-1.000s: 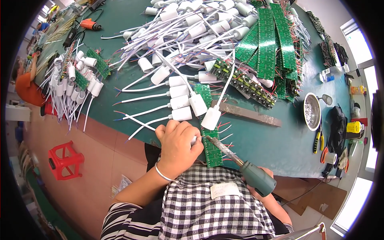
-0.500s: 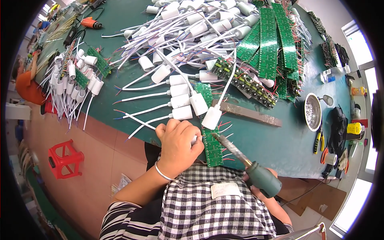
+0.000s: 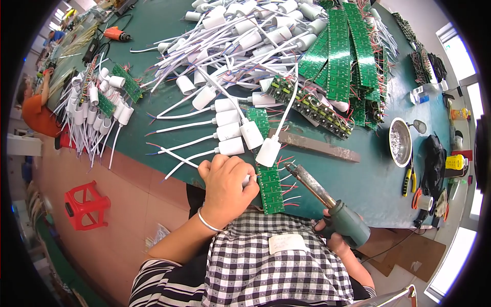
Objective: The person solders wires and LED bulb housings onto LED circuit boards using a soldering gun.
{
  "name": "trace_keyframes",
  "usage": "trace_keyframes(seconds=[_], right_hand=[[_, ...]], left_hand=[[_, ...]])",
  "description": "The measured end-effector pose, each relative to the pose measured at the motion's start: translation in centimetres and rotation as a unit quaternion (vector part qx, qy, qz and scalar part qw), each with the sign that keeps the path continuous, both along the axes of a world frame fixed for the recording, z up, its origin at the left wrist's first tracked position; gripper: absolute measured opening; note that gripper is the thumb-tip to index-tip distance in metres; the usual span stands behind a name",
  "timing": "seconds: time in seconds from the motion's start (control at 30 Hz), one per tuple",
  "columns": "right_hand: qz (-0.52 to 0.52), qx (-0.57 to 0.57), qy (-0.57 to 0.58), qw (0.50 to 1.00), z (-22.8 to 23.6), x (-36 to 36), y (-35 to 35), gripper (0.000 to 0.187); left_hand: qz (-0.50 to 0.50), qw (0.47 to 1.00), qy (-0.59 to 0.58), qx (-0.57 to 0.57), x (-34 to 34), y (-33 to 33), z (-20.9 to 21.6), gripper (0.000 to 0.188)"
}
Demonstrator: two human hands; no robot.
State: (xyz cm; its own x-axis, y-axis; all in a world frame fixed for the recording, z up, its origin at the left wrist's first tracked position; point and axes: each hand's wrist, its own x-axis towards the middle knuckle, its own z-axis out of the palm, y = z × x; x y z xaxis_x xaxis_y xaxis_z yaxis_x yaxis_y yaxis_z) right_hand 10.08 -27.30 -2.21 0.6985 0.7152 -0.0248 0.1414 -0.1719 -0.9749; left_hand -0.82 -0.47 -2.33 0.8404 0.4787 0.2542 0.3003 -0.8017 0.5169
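Observation:
My left hand (image 3: 227,187) is closed round a white lamp holder (image 3: 246,180), of which only a small part shows between thumb and fingers. It rests against the left side of a long green circuit board (image 3: 269,190) with short red and white wires along its right side. My right hand (image 3: 335,243), partly hidden, grips a soldering iron (image 3: 345,222) with a dark green body. The iron's tip is in the air just right of the board, over the wires. Several white lamp holders (image 3: 229,147) with cables lie in a row above my left hand, and two others lean over the board.
A brown bar (image 3: 314,145) lies beyond the iron. Farther off are a heap of lamp holders (image 3: 250,41) and stacked green boards (image 3: 338,56). At right stand a metal bowl (image 3: 400,142) and yellow-handled pliers (image 3: 408,181). A red stool (image 3: 87,205) is on the floor at left.
My right hand has drawn the soldering iron to the right, and its tip has come off the board. My left hand stays closed in nearly the same place.

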Motion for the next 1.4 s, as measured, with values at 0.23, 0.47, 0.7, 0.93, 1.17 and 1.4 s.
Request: trace_keyframes(seconds=[0.23,0.47,0.7,0.93,1.17,1.4], right_hand=[[-0.039,0.063,0.096,0.993,-1.3,-0.1,-1.2,0.072],[-0.116,0.171,0.134,0.969,-1.5,-0.5,-0.3,0.053],[-0.176,0.196,0.142,0.954,-1.8,-0.7,-0.2,0.051],[-0.217,0.202,0.114,0.948,-1.7,-0.8,0.7,0.063],[-0.16,0.18,0.13,0.962,-1.6,-0.4,-0.1,0.067],[-0.144,0.192,0.143,0.96,-2.2,-0.2,-0.5,0.067]], left_hand=[[-0.037,0.998,0.002,-0.046,-1.0,0.3,1.7,0.027],[-0.109,0.949,-0.032,0.294,-1.6,1.3,3.0,0.032],[-0.118,0.984,-0.097,0.088,0.3,5.9,0.4,0.035],[0.011,0.955,-0.285,0.083,10.1,16.8,4.3,0.01],[0.132,0.978,-0.037,0.16,16.2,22.4,5.0,0.028],[-0.056,0.944,-0.316,0.071,12.7,19.0,9.9,0.023]])
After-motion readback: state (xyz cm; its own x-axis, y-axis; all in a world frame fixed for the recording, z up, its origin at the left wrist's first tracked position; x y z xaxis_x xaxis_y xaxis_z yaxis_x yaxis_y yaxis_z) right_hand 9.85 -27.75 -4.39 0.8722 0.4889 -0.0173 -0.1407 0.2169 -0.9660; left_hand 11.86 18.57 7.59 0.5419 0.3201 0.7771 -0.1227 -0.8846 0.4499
